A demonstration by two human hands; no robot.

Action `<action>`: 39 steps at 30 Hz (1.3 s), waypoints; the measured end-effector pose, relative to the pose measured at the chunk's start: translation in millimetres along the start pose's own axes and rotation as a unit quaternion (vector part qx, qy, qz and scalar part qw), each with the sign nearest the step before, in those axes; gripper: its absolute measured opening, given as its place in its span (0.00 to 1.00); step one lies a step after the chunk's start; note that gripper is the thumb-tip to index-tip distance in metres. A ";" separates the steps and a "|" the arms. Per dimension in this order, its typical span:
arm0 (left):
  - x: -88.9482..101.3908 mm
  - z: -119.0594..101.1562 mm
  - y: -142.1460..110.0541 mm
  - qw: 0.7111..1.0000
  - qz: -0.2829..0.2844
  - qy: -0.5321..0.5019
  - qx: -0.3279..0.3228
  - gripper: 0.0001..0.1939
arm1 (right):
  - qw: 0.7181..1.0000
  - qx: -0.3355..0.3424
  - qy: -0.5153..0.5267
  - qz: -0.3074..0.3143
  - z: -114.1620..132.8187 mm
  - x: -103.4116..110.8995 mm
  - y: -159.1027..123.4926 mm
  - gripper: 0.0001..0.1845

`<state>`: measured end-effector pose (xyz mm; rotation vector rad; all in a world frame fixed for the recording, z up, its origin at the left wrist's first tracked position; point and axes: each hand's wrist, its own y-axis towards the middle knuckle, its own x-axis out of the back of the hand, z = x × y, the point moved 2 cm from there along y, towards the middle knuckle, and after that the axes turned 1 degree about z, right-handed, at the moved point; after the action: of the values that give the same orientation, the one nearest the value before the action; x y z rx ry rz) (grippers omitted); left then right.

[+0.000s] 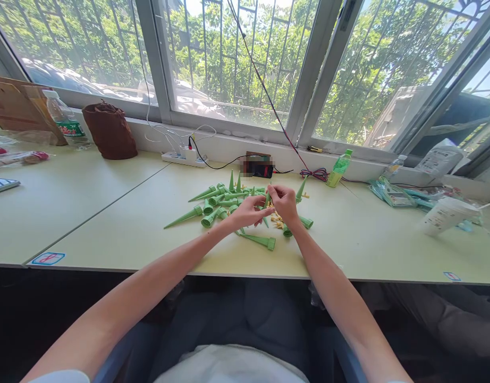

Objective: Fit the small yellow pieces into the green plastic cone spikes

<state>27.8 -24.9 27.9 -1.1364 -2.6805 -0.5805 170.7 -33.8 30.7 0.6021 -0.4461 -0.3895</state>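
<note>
Above the heap of green spikes I seem to be working one green piece, right hand pinching it, left hand's grip unclear; next calls for steadiness

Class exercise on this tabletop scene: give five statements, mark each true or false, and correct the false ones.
1. The right hand holds a green plastic piece. True.
2. All the tapered green plastic spikes stand upright. False: several spikes lie on their sides.
3. Small yellow plastic pieces lie near the hands. True.
4. The left hand touches the brown cylindrical bag. False: the left hand is beside the right; the bag stands apart.
5. A white plastic power strip lies near the window. True.
</note>
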 end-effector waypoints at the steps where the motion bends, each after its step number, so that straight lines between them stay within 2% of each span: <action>1: -0.2 -0.3 0.0 1.000 -0.002 0.004 0.003 0.22 | 1.000 -0.001 0.001 0.001 0.7 0.2 0.1 0.23; 8: -2.5 -1.1 -1.4 0.999 -0.023 0.030 0.014 0.23 | 1.000 0.014 0.000 -0.003 7.0 3.8 1.1 0.22; 13: -1.1 2.8 -1.1 0.996 -0.065 0.065 0.020 0.29 | 0.991 0.034 -0.067 -0.110 7.5 14.6 3.4 0.23; 16: 1.3 5.7 0.2 0.985 -0.102 0.136 -0.019 0.22 | 0.980 0.040 -0.118 -0.156 3.7 22.6 6.9 0.22; 20: 1.1 6.4 1.3 0.962 -0.127 0.229 -0.074 0.09 | 0.974 0.067 -0.163 -0.142 -4.9 26.9 12.3 0.20; 24: -3.4 4.8 0.5 0.952 -0.097 0.268 -0.111 0.08 | 0.971 0.074 -0.196 -0.112 -14.4 27.1 15.8 0.18; 28: -6.7 4.1 -0.7 0.950 -0.059 0.279 -0.128 0.10 | 0.967 0.068 -0.217 -0.115 -21.8 29.7 18.6 0.17; 39: -8.0 0.8 -3.1 0.944 -0.015 0.294 -0.148 0.11 | 0.961 0.035 -0.253 -0.103 -32.8 35.5 21.2 0.16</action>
<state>31.1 -31.7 23.8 -0.8070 -2.1398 -1.1513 221.5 -19.7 29.7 0.6185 -0.8945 -0.7364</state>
